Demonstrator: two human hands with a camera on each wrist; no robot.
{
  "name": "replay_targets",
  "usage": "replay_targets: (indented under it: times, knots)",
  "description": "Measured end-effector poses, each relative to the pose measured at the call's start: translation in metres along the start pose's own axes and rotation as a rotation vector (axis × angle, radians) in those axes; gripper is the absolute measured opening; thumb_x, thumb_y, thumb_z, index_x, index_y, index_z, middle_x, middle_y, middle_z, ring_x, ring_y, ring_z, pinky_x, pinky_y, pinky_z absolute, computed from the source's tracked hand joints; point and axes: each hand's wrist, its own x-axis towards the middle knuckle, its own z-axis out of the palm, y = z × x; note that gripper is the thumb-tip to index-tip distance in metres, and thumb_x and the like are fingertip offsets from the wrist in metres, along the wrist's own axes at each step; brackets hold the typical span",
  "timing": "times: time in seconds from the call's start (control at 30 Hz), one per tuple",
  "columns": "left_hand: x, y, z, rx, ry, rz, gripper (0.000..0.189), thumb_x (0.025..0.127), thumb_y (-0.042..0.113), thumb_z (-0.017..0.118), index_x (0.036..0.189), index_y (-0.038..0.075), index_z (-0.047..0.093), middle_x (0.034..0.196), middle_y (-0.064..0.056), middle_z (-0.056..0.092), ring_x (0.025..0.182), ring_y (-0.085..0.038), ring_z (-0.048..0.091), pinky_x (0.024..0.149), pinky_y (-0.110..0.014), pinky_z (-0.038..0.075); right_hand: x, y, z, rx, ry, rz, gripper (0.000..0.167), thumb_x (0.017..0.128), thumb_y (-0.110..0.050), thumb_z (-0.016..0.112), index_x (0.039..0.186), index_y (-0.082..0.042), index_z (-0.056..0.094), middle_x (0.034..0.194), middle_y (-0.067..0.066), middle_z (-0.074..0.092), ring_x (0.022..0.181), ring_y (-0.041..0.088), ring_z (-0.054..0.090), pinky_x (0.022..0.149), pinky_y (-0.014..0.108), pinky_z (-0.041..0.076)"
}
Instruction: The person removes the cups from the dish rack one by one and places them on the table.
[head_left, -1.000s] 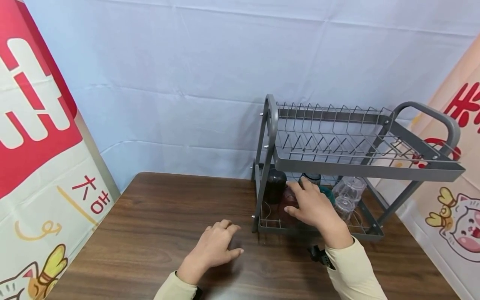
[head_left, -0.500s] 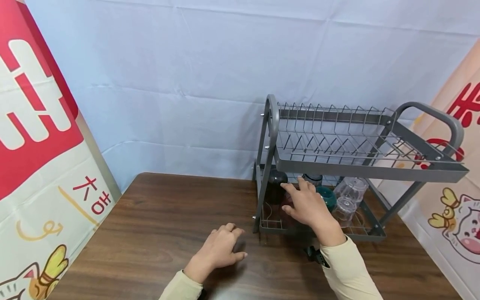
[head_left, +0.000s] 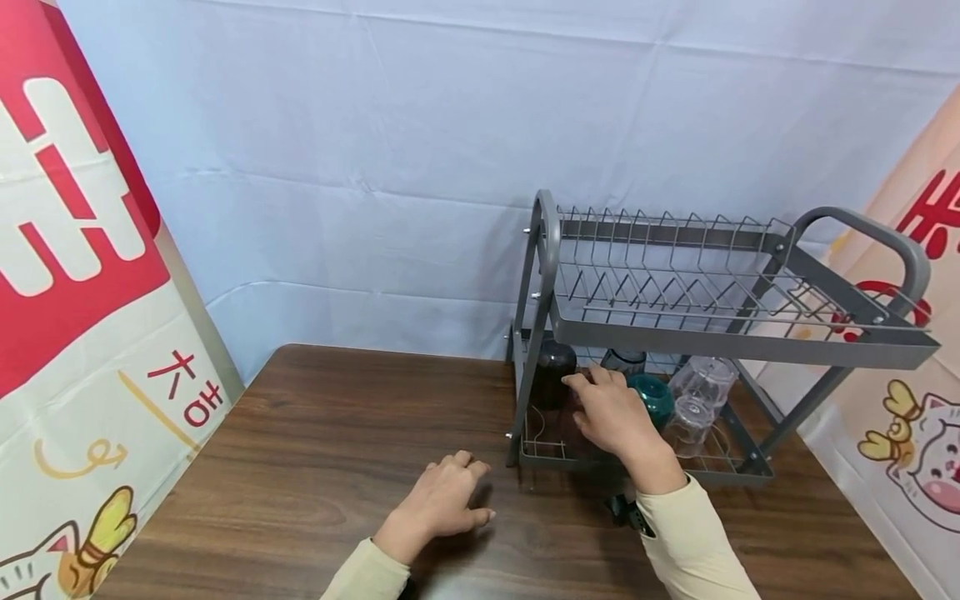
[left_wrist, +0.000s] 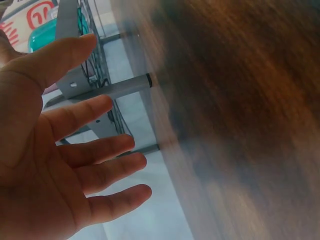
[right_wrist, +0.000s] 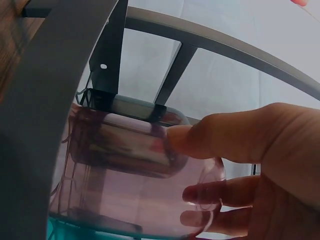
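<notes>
In the right wrist view a pink see-through glass (right_wrist: 130,195) stands on the lower tier of the grey dish rack (head_left: 735,340). My right hand (head_left: 615,417) holds it near its base end, thumb on one side and fingertips showing through the glass on the other. Beside it are a dark glass (head_left: 553,375) to the left and a teal glass (head_left: 652,398) to the right. Over the brown table (head_left: 360,417), left of the rack, my left hand (head_left: 442,500) is empty, its fingers spread and slightly bent.
Farther right on the lower tier stand clear glasses (head_left: 705,381), with a grey-blue glass (head_left: 624,360) behind. Wire plate slots (head_left: 660,267) fill the upper tier, which overhangs the glasses. A pale cloth (head_left: 360,167) hangs behind the table.
My right hand has shifted a little left and more of the teal glass shows. My left hand has moved slightly right, still empty.
</notes>
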Motion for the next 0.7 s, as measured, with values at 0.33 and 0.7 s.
replay_targets:
  times: [0.33, 0.7]
  knots:
    - [0.003, 0.003, -0.003, 0.036, 0.03, 0.021, 0.055, 0.075, 0.043, 0.073, 0.117, 0.009, 0.063, 0.114, -0.013, 0.056, 0.097, -0.028, 0.057, 0.073, -0.042, 0.047, -0.002, 0.007, -0.008, 0.031, 0.001, -0.051, 0.045, 0.076, -0.008, 0.075, 0.119, -0.002, 0.06, 0.117, 0.029, 0.05, 0.103, 0.049, 0.047, 0.068, 0.053, 0.046]
    - [0.004, 0.014, -0.022, 0.025, 0.067, 0.03, 0.055, 0.076, 0.044, 0.071, 0.119, 0.011, 0.062, 0.116, -0.014, 0.055, 0.102, -0.029, 0.055, 0.075, -0.043, 0.045, -0.004, 0.007, -0.032, 0.044, 0.026, -0.052, 0.045, 0.078, -0.005, 0.072, 0.121, -0.001, 0.058, 0.124, 0.033, 0.045, 0.11, 0.052, 0.042, 0.075, 0.056, 0.044]
